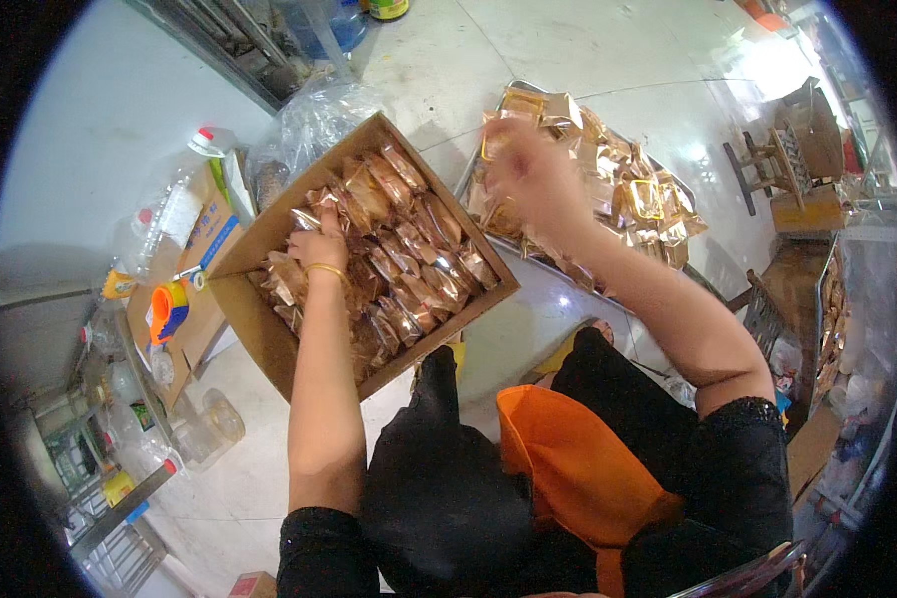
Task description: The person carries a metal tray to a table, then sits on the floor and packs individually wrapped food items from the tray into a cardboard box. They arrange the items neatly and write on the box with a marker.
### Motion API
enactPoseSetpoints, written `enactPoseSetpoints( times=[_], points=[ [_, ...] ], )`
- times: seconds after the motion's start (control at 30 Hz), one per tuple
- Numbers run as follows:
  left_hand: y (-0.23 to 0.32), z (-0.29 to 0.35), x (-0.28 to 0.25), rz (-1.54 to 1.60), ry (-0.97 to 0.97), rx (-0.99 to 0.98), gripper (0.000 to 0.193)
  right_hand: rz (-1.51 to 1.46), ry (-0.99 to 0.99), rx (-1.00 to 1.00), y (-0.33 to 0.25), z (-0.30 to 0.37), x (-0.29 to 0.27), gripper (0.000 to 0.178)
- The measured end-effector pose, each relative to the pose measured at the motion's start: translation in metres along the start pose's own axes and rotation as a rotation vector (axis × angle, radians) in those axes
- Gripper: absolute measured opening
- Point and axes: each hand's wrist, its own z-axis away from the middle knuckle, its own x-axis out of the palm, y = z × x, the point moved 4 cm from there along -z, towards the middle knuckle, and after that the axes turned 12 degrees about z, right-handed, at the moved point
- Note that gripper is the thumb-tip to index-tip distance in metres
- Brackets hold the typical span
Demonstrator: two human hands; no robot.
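Note:
An open cardboard box (468,344) stands in front of me, tilted in the view, with rows of small gold-brown shiny packets (399,249) inside. My left hand (319,246) reaches into its left part, fingers closed around the end of a packet (319,199) among the others. To the right lies a metal tray (690,184) heaped with loose packets (618,164) of the same kind. My right hand (518,164) is over the tray's left end, smeared by motion, so its fingers and anything in them cannot be made out.
Clear plastic sheeting (324,125) lies behind the box. At the left are a tape dispenser (169,311) with orange and blue parts, flattened cardboard (209,319) and plastic bottles (224,414). A wooden chair (777,164) stands at the right. An orange apron (568,458) hangs across my lap.

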Motion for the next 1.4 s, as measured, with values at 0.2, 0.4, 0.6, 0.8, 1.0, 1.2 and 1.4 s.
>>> enactPoseSetpoints(
  times=[0.2,0.4,0.6,0.8,1.0,1.2,1.4],
  points=[
    [0.027,0.023,-0.022,0.385,-0.285,0.054,0.095,1.074,-0.462,-0.148,0.224,-0.003,0.03,0.066],
    [0.005,0.04,-0.034,1.085,-0.381,-0.109,0.105,1.072,-0.461,-0.226,0.236,-0.003,0.081,0.077],
    [0.014,0.063,-0.045,1.127,-0.343,-0.144,0.068,0.407,-0.472,0.156,0.259,-0.037,0.046,0.073],
    [0.008,0.062,-0.041,1.059,-0.3,-0.036,0.064,-1.127,-0.518,0.715,0.213,-0.005,0.023,0.055],
    [0.01,0.059,-0.041,1.048,-0.244,-0.047,0.057,-0.301,-0.779,0.234,0.232,-0.032,0.091,0.052],
    [0.012,0.062,-0.039,1.213,-0.224,-0.163,0.066,0.489,-0.154,-0.288,0.242,-0.02,0.149,0.054],
    [-0.004,0.055,-0.037,1.273,-0.296,-0.154,0.075,0.475,-0.392,-0.05,0.224,-0.019,0.153,0.076]
  ],
)
